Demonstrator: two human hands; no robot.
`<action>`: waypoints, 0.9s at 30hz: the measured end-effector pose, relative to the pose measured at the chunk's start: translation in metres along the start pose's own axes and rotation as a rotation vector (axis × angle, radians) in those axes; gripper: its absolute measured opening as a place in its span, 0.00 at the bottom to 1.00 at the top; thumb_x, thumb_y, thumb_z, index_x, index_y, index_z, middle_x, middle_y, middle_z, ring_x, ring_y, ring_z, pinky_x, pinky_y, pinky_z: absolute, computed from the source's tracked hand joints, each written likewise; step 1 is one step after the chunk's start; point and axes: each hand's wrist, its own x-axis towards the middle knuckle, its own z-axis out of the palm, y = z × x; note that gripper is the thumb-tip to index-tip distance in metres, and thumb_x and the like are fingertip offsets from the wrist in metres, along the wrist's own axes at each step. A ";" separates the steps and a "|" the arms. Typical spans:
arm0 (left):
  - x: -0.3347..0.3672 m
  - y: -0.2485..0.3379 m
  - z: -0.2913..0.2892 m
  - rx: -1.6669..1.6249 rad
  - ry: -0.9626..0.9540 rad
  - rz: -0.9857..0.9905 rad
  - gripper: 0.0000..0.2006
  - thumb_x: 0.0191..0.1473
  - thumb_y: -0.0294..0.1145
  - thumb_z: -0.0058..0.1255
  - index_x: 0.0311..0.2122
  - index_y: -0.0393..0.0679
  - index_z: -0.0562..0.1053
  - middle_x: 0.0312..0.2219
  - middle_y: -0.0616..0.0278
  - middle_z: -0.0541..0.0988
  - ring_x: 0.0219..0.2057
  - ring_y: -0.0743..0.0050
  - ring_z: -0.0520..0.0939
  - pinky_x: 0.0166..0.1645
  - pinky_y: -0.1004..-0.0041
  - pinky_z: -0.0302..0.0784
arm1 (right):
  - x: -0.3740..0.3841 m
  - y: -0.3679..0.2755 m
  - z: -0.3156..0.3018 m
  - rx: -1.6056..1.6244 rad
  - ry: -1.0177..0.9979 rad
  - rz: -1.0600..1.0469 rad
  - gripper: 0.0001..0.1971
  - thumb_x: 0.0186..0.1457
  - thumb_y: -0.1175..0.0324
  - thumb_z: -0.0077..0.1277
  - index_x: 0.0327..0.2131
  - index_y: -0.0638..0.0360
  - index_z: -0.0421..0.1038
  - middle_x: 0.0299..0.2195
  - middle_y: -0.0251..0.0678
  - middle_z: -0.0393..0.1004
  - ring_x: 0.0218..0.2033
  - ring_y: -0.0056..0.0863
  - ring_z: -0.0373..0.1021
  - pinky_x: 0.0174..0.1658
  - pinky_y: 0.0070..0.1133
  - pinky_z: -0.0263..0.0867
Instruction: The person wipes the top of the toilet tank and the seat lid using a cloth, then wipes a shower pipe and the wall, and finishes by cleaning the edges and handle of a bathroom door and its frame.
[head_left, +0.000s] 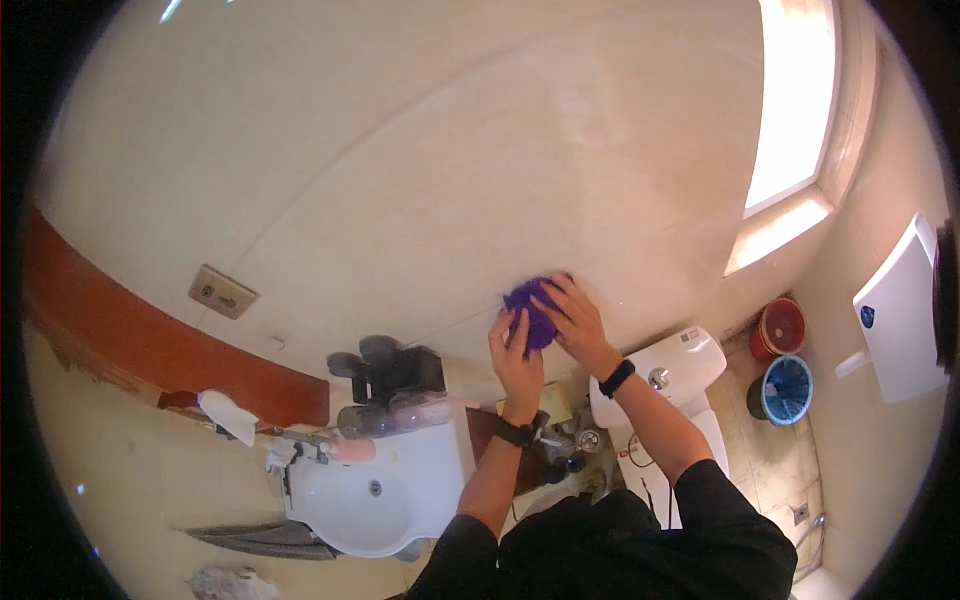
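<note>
A bunched purple cloth (540, 328) is between my two hands, in front of the beige wall. My left hand (517, 362) grips its lower left side, with the fingers bent over it. From the upper right, my right hand (580, 322) holds the same cloth, its fingers curled onto the edge. Part of the cloth is hidden under the fingers. Whether it touches the wall I cannot tell. Each wrist has a black band.
Below left is a white washbasin (345, 510), with dark cup holders (400, 375) behind it. A white toilet (665, 370) stands below my right forearm. Red (780, 328) and blue (787, 390) buckets are at the right. A bright window (795, 100) is at the upper right.
</note>
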 end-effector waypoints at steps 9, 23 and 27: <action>0.070 0.069 0.080 -0.108 -0.042 0.340 0.33 0.35 0.07 0.49 0.51 0.43 0.75 0.48 0.50 0.70 0.55 0.45 0.69 0.54 0.57 0.72 | 0.051 0.054 -0.070 -0.063 0.396 0.200 0.22 0.46 0.77 0.56 0.48 0.57 0.73 0.55 0.41 0.67 0.59 0.44 0.62 0.60 0.36 0.62; -0.020 0.001 0.051 -0.011 -0.298 0.170 0.30 0.37 0.12 0.51 0.51 0.44 0.75 0.48 0.50 0.72 0.54 0.47 0.72 0.55 0.58 0.72 | -0.086 0.020 0.019 -0.068 0.279 0.510 0.19 0.57 0.74 0.48 0.53 0.61 0.69 0.61 0.44 0.59 0.63 0.44 0.55 0.65 0.35 0.52; -0.040 -0.035 0.007 0.138 -0.155 0.081 0.29 0.39 0.09 0.49 0.50 0.41 0.75 0.49 0.49 0.72 0.53 0.47 0.72 0.55 0.60 0.72 | -0.079 -0.022 0.056 0.066 0.153 0.456 0.22 0.48 0.77 0.54 0.50 0.59 0.72 0.57 0.43 0.64 0.62 0.46 0.58 0.63 0.38 0.56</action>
